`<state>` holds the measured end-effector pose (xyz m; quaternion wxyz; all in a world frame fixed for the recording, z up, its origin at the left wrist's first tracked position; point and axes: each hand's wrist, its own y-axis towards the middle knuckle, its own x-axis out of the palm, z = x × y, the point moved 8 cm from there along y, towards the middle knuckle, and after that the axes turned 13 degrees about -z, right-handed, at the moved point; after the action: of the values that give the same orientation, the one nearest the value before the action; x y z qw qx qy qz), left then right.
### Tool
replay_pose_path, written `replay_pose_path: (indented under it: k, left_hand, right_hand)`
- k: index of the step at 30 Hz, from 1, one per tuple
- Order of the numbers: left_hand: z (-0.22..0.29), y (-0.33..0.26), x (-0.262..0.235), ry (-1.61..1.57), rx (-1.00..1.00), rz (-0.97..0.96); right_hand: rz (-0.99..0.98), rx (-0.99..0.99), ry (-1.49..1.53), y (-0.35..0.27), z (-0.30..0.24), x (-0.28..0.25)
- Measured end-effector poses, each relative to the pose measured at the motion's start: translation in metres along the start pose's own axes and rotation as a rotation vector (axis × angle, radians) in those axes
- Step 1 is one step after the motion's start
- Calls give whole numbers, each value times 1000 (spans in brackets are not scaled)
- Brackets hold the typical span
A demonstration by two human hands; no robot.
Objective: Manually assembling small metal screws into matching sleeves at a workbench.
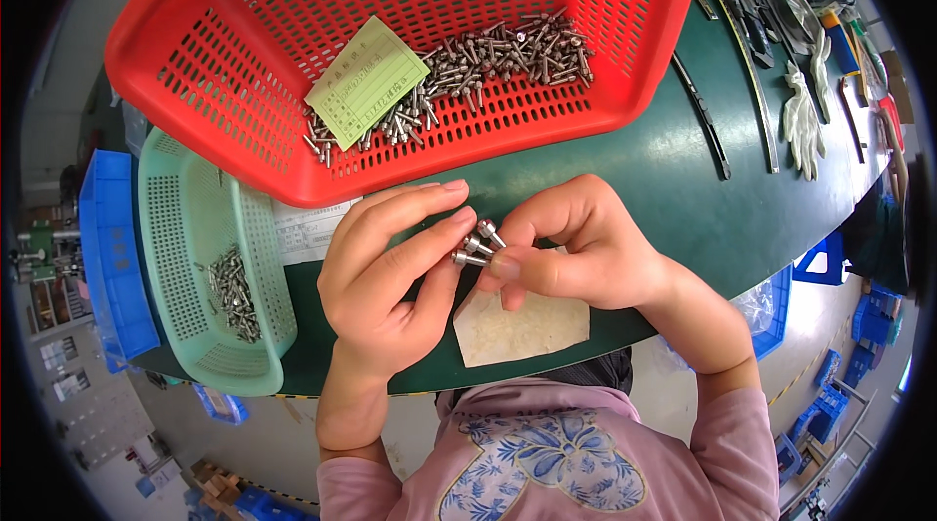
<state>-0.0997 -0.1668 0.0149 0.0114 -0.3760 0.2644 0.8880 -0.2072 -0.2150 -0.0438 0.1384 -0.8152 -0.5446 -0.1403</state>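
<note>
Head view: the left hand [386,272] and the right hand [576,248] meet just below the near rim of the red basket [195,62], over the green table [673,180]. Between them sit three small metal screws [475,243], heads pointing up toward the basket; the fingers of both hands are closed narrow around them, left fingertips [459,217] on one side and the right thumb [508,267] pressing from the other.

Nothing lies between the hands and the red basket. Inside it a heap of the same screws [488,62], too many to count, spreads across the floor, with one pale green slip [366,80] lying partly over the heap's left end. Left of the red basket and half tucked under it is one mint green basket [185,219] holding a smaller pile of screws [234,292]; further left stands one blue crate [112,248]. A white printed sheet [307,228] shows under the red basket's near edge. Below the hands, one beige paper scrap [522,331] lies at the table's edge. Right of the red basket, well apart, lie a white glove [802,121] and several hand tools [752,4].
</note>
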Motion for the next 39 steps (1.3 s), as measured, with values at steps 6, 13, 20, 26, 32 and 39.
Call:
replay_pose_path:
  k: [6,13,20,26,32,39]
  left_hand:
    - [-5,-5,1,-162,-38,8]
    - [-5,-5,2,-210,-56,4]
    - [-1,-6,-1,-195,-17,10]
    - [2,-5,-2,-178,2,4]
    - [2,-4,-3,-203,-7,10]
    - [3,-4,-3,-190,-2,4]
  right_hand:
    - [2,-40,-66,0,-2,0]
    - [-7,-77,-120,-1,-3,0]
    - [-16,-148,-171,2,-2,1]
    - [-7,-259,-330,1,-12,1]
    - [-14,-311,-373,2,-16,2]
    - [-18,-257,-346,2,-14,2]
